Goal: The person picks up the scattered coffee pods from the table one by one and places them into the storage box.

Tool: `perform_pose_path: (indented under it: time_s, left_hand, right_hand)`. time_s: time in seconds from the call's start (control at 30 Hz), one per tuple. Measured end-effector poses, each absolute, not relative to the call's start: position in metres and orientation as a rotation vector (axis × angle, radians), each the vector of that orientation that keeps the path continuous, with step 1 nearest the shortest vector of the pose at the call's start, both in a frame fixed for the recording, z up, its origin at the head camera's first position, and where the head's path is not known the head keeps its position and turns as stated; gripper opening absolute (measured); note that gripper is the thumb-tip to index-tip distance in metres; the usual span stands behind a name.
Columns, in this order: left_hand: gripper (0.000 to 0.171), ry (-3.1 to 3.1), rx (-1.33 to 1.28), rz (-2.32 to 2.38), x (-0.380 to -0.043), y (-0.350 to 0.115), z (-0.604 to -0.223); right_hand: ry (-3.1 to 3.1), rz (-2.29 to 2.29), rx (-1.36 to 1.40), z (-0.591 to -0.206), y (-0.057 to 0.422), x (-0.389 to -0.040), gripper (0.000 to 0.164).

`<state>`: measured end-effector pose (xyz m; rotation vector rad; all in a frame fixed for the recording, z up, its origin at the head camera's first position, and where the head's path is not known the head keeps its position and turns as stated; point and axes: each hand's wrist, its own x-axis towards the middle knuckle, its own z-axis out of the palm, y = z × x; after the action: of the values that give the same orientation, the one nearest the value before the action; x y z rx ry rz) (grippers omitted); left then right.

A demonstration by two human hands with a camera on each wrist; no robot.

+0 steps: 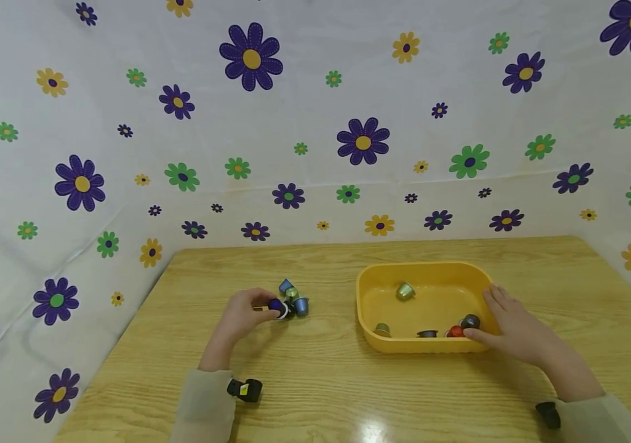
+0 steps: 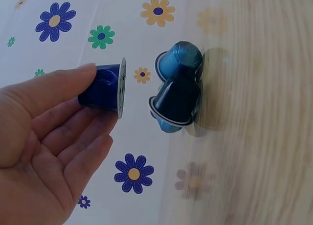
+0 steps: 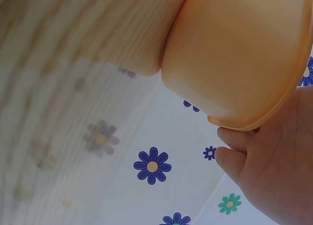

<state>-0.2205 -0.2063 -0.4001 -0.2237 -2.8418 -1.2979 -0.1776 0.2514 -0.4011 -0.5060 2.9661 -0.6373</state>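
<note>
In the left wrist view, the left hand [image 2: 46,146] pinches a dark blue capsule [image 2: 98,90] between thumb and fingers, its pale, flat, rimmed end turned toward a small cluster that stands just apart from it. In that cluster a bright teal capsule [image 2: 182,58] touches a darker teal capsule [image 2: 177,100] in front of it, while a lighter blue piece [image 2: 168,126] peeps out beneath the darker one's rim. The capsules rest on a glossy wood-grain tabletop [image 2: 269,112] that mirrors them faintly, beside a white cloth [image 2: 110,142] printed with violet-blue, green and orange flowers
</note>
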Motion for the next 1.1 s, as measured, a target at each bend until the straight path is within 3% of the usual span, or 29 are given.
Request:
perform_pose_path:
  time_s: [0.53, 1.1]
  left_hand:
    - [0.029, -2.841, -0.302, -1.320, -0.226, -0.174, -0.393]
    - [0.029, -2.790, -0.586, -1.339, -0.234, -0.130, -0.389]
  right_hand:
    - [2.979, -0.629, -0.520, -0.401, 0.252, -0.178, 0.093]
    - [2.987, -0.626, -0.521, -0.402, 0.253, -0.178, 0.093]
